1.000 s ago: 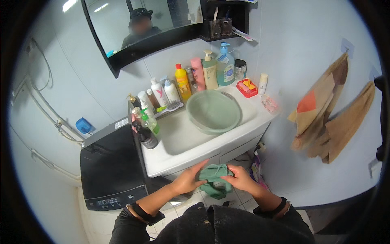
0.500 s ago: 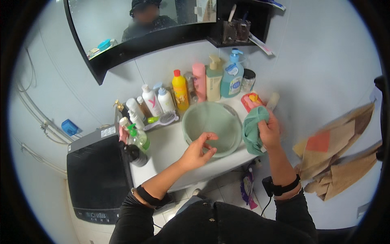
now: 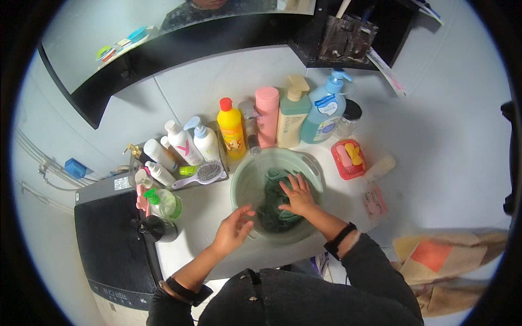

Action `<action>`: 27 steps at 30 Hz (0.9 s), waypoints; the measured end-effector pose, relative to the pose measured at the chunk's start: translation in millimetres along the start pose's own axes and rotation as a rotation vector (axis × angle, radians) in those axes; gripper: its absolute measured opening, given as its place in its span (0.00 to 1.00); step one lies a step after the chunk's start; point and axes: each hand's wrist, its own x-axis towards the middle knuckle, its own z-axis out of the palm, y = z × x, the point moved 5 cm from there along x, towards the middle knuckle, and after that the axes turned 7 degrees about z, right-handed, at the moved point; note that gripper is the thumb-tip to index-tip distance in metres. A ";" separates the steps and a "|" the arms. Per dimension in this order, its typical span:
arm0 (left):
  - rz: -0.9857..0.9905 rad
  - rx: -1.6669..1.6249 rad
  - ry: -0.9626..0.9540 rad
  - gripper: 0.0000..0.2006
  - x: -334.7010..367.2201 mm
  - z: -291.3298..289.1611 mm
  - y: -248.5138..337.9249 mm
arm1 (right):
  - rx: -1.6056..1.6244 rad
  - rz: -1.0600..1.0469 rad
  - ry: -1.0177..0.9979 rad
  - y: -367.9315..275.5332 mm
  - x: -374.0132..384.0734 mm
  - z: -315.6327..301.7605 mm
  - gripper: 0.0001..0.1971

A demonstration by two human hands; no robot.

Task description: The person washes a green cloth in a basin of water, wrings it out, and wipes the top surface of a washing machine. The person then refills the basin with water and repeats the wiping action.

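A pale green basin point(image 3: 237, 187) stands on the white counter in front of me. Inside it lies a green cloth point(image 3: 269, 204), darker than before and bunched up, apparently in water. My right hand point(image 3: 300, 198) is over the cloth with its fingers spread, seeming to touch it; the palm hides part of the fabric. At the basin's near left rim is my left hand point(image 3: 234, 231), its fingers loosely bent and apart, holding nothing.
Behind the basin stand a yellow bottle point(image 3: 232, 133), a pink bottle point(image 3: 267, 119) and a blue pump bottle point(image 3: 324, 111). A hairbrush point(image 3: 206, 173) lies left, a red soap dish point(image 3: 348, 169) right. The black-lidded washing machine point(image 3: 111, 239) adjoins the counter. A dark-framed mirror point(image 3: 179, 41) hangs above.
The cloth, held in my right hand beside the basin, is now down inside it. My right hand has opened over it. My left hand has drawn back to the left rim.
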 end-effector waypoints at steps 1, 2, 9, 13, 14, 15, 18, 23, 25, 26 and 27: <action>-0.005 -0.005 0.023 0.20 -1.1 4.1 0.8 | 0.014 -0.013 -0.150 -3.4 3.0 18.8 0.42; -0.023 0.008 0.018 0.20 -1.3 8.9 0.9 | 0.006 -0.032 -0.257 -7.6 2.0 34.8 0.45; -0.064 0.661 -0.258 0.25 31.0 65.2 -27.1 | -0.153 0.002 -0.339 -14.4 7.9 58.3 0.51; -0.367 0.881 -0.552 0.30 51.6 118.4 -67.6 | -0.127 -0.090 -0.548 -14.4 3.7 40.5 0.40; -0.428 0.897 -0.599 0.31 54.6 124.3 -75.0 | -0.145 -0.185 -0.581 -3.0 10.5 34.1 0.37; -0.400 0.893 -0.589 0.32 61.8 125.1 -79.0 | -0.181 -0.273 -0.578 11.9 17.8 26.5 0.34; -0.367 0.947 -0.639 0.32 74.6 114.4 -93.5 | -0.414 -0.329 -0.826 39.5 31.9 30.7 0.33; -0.405 1.041 -0.352 0.27 85.3 90.3 -108.8 | -0.290 -0.364 -0.123 26.9 44.5 7.1 0.37; -0.335 1.056 -0.484 0.27 84.2 98.6 -111.4 | -0.200 -0.356 -0.280 22.4 23.8 23.3 0.39; -0.310 1.029 -0.585 0.27 83.0 103.3 -112.7 | -0.117 -0.365 -0.424 23.3 15.2 34.5 0.39; -0.294 1.138 -0.591 0.27 83.3 102.2 -111.8 | -0.010 -0.376 -0.584 22.0 6.1 46.8 0.39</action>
